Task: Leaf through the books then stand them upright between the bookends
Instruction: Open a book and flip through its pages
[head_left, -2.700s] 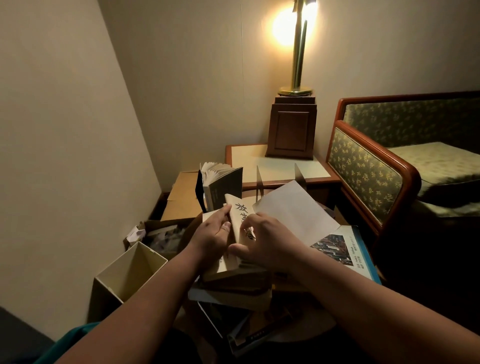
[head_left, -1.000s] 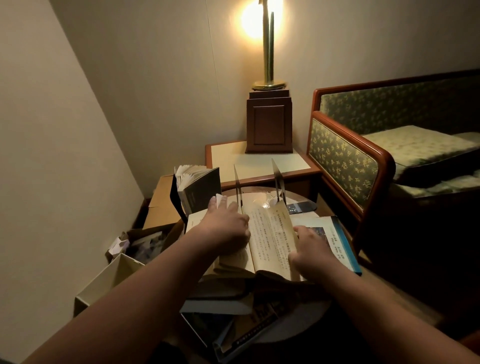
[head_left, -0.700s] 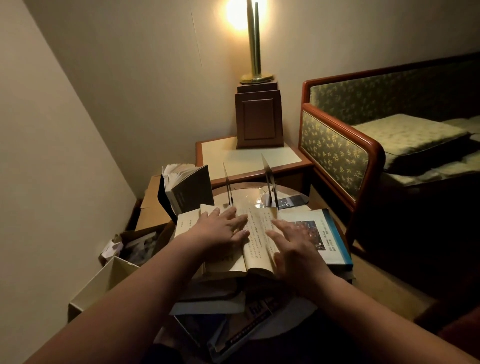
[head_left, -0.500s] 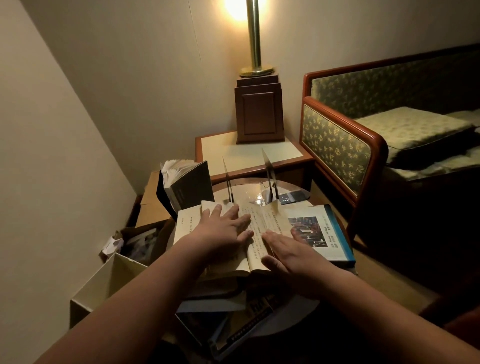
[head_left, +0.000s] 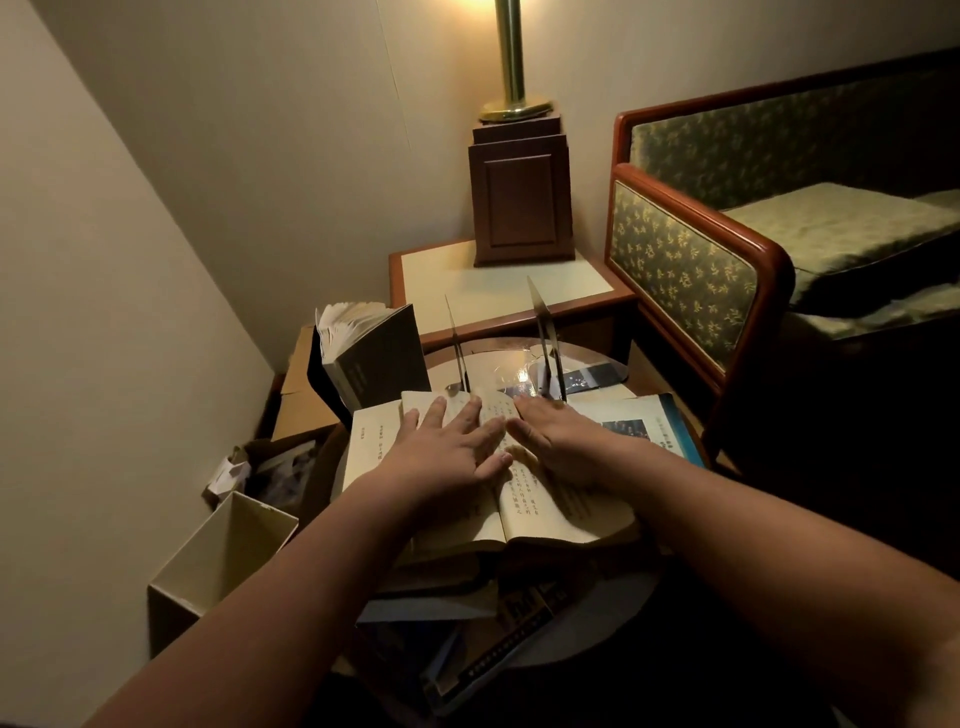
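Both pages of the open book (head_left: 524, 501) are pressed flat, the left hand (head_left: 447, 452) on one and the right hand (head_left: 566, 441) on the other, fingers straight. The book tops a stack (head_left: 441, 577) on the round worktop (head_left: 483, 364), just before two upright bookends (head_left: 544, 338).

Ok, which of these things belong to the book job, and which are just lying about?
Job: open book, pressed flat by left hand and right hand; left bookend; right bookend; dark book standing beside them; blue-edged book; stacked books underneath.
Lying about: lamp; side table; sofa; open box.
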